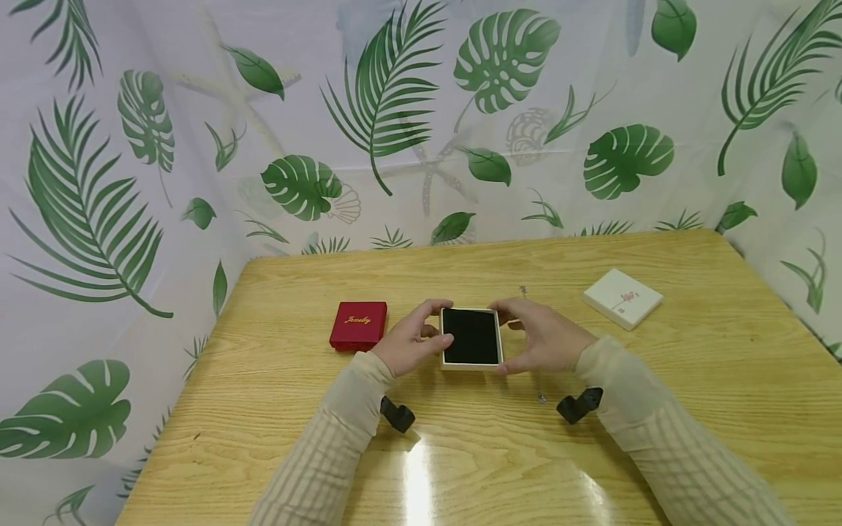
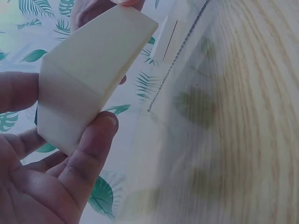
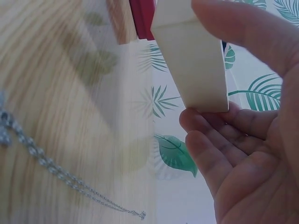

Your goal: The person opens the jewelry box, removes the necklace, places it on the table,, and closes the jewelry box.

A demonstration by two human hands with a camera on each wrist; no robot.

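Both hands hold a small square white jewelry box base [image 1: 470, 367] with a black insert [image 1: 471, 336] facing up. My left hand [image 1: 409, 343] grips its left side, the thumb along the near left part and fingers at the far corner. On the right side, my right hand [image 1: 544, 337] pinches it between thumb and fingers. Both wrist views show the pale underside [image 2: 88, 70] raised over the table. A thin silver chain [image 3: 60, 170] lies on the wood to the right of the box, its middle hidden under the right hand in the head view.
A red box [image 1: 358, 324] with gold "Jewelry" lettering stands left of the left hand. At the right lies a white lid [image 1: 621, 298] with a pink flower print. The wooden table [image 1: 500, 453] meets a leaf-patterned cloth [image 1: 408, 197] at its back edge.
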